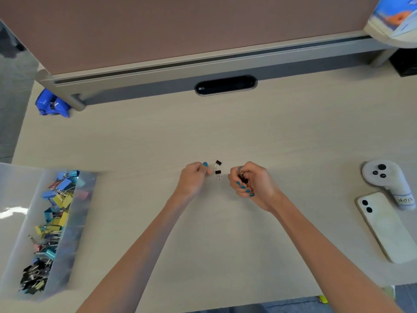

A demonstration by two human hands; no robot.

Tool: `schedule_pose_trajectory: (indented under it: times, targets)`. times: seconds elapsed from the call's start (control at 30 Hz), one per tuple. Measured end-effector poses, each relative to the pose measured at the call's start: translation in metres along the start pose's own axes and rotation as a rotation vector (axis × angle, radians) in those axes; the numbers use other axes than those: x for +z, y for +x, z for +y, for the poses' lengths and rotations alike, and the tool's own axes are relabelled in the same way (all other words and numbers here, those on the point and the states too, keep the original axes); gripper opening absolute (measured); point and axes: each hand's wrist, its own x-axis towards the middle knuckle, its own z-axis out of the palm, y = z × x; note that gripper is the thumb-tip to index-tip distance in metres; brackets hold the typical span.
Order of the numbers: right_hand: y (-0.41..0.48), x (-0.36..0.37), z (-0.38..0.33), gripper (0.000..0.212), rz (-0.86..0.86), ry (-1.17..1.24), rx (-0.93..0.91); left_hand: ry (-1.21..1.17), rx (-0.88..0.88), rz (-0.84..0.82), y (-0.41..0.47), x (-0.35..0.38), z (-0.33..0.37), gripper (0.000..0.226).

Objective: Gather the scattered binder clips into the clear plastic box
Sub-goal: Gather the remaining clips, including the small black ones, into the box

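Bare forearms [140, 245] reach up from the lower edge over a pale wooden desk [225, 132]. Beyond the hands stands a brown partition panel [180, 30]. Well out past the left hand, at the desk's edge, sits the clear plastic box [13, 199], already holding a heap of coloured and black binder clips [54, 213]. Well to the outside of the right hand lies a white phone [385, 227], face down, and just beyond it a grey controller [385, 179] with black buttons. Far beyond the left hand rests a blue plastic object [53, 105]. Straight ahead of both hands is a dark oval cable slot [225, 85].

The left hand [194, 177] is curled, thumb out, its forefinger tip just beside the nearer loose clip; whether it holds anything inside cannot be told. The right hand [252, 184] is closed round a bunch of small black clips [243, 178].

Between the hands two black clips lie on the desk: the farther loose clip [218, 164] and the nearer loose clip [218, 174].
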Motion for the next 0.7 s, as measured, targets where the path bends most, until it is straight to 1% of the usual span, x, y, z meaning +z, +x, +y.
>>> schedule_pose_trajectory:
  times: [0.03,0.1,0.13,0.2,0.23,0.27,0.4,0.5,0.57,0.6,0.67,0.7]
  targets:
    - [0.000,-0.003,0.002,0.033,0.044,-0.001,0.013,0.176,0.049,0.043,0.002,0.004,0.000,0.028]
    - [0.000,-0.007,0.006,0.039,0.176,-0.039,0.060,0.524,0.106,0.117,0.001,0.012,0.004,0.038]
    - [0.001,-0.010,0.009,0.039,0.244,-0.068,0.068,0.637,0.118,0.136,0.000,0.017,0.007,0.045]
    - [0.004,-0.015,0.013,0.030,0.321,-0.107,0.038,0.735,0.107,0.142,0.000,0.026,0.013,0.055]
    - [0.005,-0.018,0.014,0.025,0.332,-0.127,0.019,0.753,0.100,0.150,0.002,0.030,0.013,0.056]
    - [0.007,-0.020,0.014,0.025,0.340,-0.155,0.007,0.765,0.095,0.161,0.003,0.033,0.013,0.054]
    - [0.017,-0.025,0.009,0.034,0.360,-0.288,-0.009,0.809,0.133,0.191,0.006,0.036,0.012,0.035]
    - [0.029,-0.025,0.001,0.039,0.344,-0.412,-0.020,0.776,0.130,0.181,0.007,0.033,0.012,0.030]
    - [0.036,-0.026,-0.006,0.037,0.323,-0.451,-0.006,0.725,0.125,0.163,0.008,0.028,0.011,0.027]
    - [0.039,-0.026,-0.009,0.031,0.309,-0.437,0.022,0.682,0.118,0.151,0.009,0.024,0.010,0.027]
    - [0.046,-0.025,-0.013,0.017,0.288,-0.432,0.067,0.538,0.081,0.114,0.012,0.018,0.005,0.024]
    - [0.049,-0.025,-0.013,0.014,0.295,-0.500,0.039,0.435,0.053,0.094,0.013,0.015,0.002,0.023]
